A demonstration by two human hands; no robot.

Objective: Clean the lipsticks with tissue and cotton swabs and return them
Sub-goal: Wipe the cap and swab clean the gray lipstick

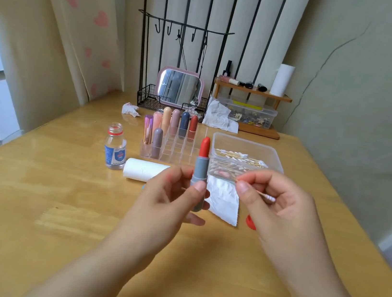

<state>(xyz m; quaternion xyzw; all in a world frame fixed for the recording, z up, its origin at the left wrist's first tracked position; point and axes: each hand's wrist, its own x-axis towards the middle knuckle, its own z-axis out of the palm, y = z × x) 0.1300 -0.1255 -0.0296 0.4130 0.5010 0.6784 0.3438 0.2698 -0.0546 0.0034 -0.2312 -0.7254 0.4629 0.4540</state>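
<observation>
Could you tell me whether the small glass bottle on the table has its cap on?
No, the glass bottle stands with its mouth open, no cap on its neck.

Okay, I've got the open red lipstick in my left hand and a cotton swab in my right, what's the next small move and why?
Probably bring the cotton swab in your right hand across to the lipstick. Your left hand holds it upright with the red bullet exposed, and the swab's tip is apart from it, pointing away.

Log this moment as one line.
left hand: grips open grey-cased red lipstick upright | right hand: pinches wooden cotton swab | swab apart from lipstick
</observation>
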